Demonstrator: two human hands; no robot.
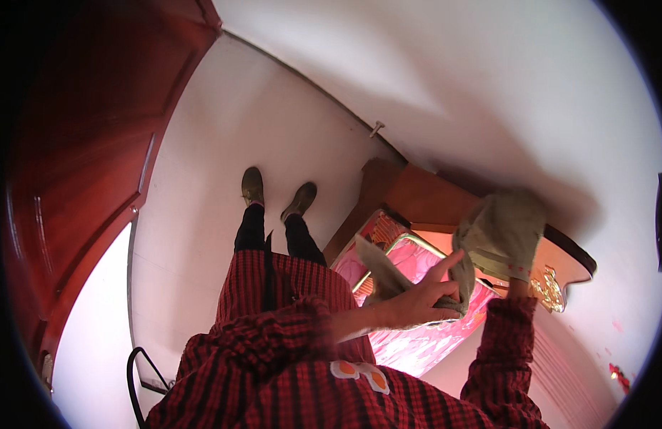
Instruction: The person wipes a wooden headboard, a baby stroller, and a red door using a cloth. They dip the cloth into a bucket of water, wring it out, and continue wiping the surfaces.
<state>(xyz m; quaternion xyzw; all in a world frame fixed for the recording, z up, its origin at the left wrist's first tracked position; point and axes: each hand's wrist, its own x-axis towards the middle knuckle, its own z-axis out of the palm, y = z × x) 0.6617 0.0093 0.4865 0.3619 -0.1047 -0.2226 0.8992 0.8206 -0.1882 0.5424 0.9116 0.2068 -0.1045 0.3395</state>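
A grey-beige cloth [502, 225] covers my right hand [518, 288] like a mitten, leaving little more than the wrist in sight. Its edge near the wrist bears small red marks. My left hand [430, 300] reaches across from the left and grips a bunched part of the cloth, index finger stretched along it. A loose end of cloth [381, 268] hangs to the left of that hand. Whether the fingers of my right hand are curled inside cannot be told. Both hands are above a bed with a pink patterned cover [411, 354].
An orange-brown wooden headboard [443, 198] with gold ornament [548, 289] stands against the white wall [534, 80]. A dark red door [95, 134] is at left. A doorstop [377, 128] sits at the wall's base. A black curved frame [132, 370] stands at lower left.
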